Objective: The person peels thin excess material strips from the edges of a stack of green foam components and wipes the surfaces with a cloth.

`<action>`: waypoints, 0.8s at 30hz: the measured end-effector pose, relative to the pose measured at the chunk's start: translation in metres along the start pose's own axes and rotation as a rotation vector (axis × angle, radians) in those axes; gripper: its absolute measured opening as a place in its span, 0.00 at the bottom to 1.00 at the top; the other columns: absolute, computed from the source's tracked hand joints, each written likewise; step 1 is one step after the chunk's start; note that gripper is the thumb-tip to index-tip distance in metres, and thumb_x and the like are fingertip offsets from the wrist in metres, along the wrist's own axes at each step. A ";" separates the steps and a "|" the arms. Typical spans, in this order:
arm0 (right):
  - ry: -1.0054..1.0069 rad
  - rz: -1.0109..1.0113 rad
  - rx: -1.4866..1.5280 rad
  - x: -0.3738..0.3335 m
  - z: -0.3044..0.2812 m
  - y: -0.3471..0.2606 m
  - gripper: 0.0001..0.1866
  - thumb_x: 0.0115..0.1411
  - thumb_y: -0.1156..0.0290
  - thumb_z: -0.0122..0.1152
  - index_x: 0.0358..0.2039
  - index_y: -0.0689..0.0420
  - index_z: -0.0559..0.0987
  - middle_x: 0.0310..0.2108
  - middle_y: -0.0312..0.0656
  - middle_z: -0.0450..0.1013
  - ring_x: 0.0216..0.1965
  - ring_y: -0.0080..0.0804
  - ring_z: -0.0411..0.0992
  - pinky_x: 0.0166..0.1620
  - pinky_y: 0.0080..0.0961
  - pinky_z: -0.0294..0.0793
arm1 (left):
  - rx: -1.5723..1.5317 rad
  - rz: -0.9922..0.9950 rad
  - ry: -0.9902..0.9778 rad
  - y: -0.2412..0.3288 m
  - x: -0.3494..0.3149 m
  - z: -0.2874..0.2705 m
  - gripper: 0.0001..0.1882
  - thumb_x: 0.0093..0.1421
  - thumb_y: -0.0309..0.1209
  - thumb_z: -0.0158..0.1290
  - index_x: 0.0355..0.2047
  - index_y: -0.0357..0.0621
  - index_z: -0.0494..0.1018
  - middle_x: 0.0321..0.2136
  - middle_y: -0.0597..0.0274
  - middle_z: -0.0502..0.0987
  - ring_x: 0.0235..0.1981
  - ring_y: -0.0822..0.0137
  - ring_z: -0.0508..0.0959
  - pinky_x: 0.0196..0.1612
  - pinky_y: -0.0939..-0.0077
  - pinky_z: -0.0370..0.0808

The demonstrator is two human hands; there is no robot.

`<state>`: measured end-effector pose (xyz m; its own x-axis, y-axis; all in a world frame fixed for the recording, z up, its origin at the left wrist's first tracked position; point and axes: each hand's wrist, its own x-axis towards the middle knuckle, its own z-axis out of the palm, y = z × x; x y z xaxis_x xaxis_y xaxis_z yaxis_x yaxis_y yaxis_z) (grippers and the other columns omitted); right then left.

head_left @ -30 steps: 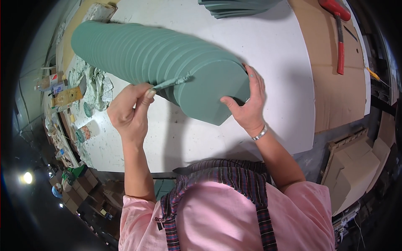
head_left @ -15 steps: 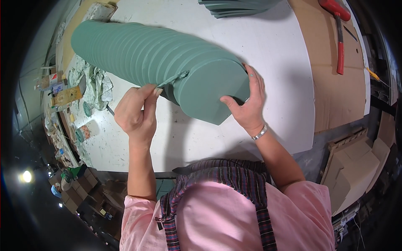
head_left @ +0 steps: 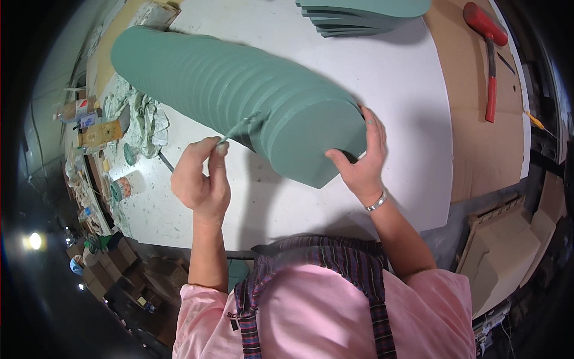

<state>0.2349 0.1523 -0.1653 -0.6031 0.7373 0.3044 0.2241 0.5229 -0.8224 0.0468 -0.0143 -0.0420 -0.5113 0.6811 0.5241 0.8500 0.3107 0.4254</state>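
- In the head view, the green stack, overlapping sheets spread in a long row, lies on the white counter; the whole picture has shifted slightly, yet the stack keeps its place there.
- The left hand, just beside the stack's near side, pinches a thin green stick between thumb and fingers.
- Its lumpy tip has moved away from the stack's front face and is now over the sheets behind; whether it touches them cannot be told.
- The right hand has not let go: it grasps the stack's front end, thumb at the face, fingers round the right edge.
- Judging by this, the stick's work has passed to the sheets farther back, and the right hand's part, steadying the stack, is unchanged.
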 end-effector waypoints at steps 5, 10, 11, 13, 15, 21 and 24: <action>-0.011 -0.001 0.009 0.002 -0.001 -0.001 0.50 0.40 0.57 0.78 0.60 0.66 0.65 0.56 0.53 0.68 0.56 0.50 0.66 0.59 0.43 0.64 | -0.094 -0.269 0.021 -0.013 -0.006 -0.014 0.01 0.61 0.18 0.55 0.34 0.33 0.75 0.21 0.61 0.77 0.22 0.73 0.76 0.27 0.84 0.70; -0.024 0.001 0.021 0.001 -0.001 -0.001 0.49 0.40 0.58 0.78 0.60 0.66 0.65 0.56 0.53 0.68 0.56 0.50 0.66 0.59 0.43 0.64 | -0.248 -0.462 0.021 -0.015 -0.001 -0.017 0.04 0.65 0.23 0.54 0.34 0.33 0.74 0.22 0.64 0.76 0.23 0.77 0.73 0.29 0.85 0.68; -0.022 0.008 0.026 0.001 -0.001 -0.002 0.49 0.40 0.59 0.78 0.60 0.65 0.65 0.56 0.53 0.68 0.56 0.51 0.66 0.59 0.43 0.64 | -0.247 -0.465 0.025 -0.016 0.000 -0.018 0.04 0.65 0.23 0.54 0.34 0.33 0.74 0.22 0.64 0.76 0.23 0.77 0.73 0.29 0.85 0.68; -0.024 0.008 0.034 0.000 0.000 -0.001 0.49 0.40 0.59 0.78 0.60 0.65 0.65 0.56 0.52 0.68 0.56 0.51 0.66 0.59 0.43 0.65 | -0.251 -0.447 0.002 -0.017 0.000 -0.020 0.04 0.63 0.22 0.56 0.32 0.33 0.75 0.21 0.63 0.77 0.23 0.76 0.76 0.29 0.84 0.72; -0.023 0.008 0.035 -0.001 0.000 0.001 0.48 0.40 0.59 0.78 0.60 0.65 0.66 0.56 0.52 0.68 0.56 0.51 0.66 0.58 0.44 0.65 | -0.282 -0.489 0.002 -0.019 -0.006 -0.020 0.04 0.63 0.22 0.56 0.32 0.33 0.74 0.20 0.63 0.77 0.22 0.76 0.75 0.29 0.84 0.72; -0.030 0.048 0.085 -0.002 0.002 0.000 0.46 0.40 0.60 0.77 0.58 0.64 0.67 0.55 0.52 0.69 0.54 0.51 0.67 0.57 0.44 0.66 | -0.392 -0.574 0.003 -0.022 -0.028 -0.022 0.05 0.65 0.24 0.54 0.33 0.34 0.73 0.21 0.62 0.76 0.23 0.76 0.74 0.30 0.83 0.71; -0.032 0.053 0.096 -0.001 0.002 0.000 0.45 0.40 0.60 0.77 0.58 0.63 0.68 0.55 0.51 0.69 0.54 0.51 0.67 0.57 0.44 0.66 | -0.441 -0.600 0.004 -0.021 -0.038 -0.018 0.05 0.67 0.25 0.52 0.34 0.34 0.72 0.21 0.62 0.76 0.23 0.76 0.73 0.30 0.84 0.70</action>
<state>0.2341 0.1506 -0.1671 -0.6171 0.7479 0.2446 0.1830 0.4387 -0.8798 0.0460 -0.0588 -0.0576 -0.8725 0.4757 0.1111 0.2957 0.3333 0.8953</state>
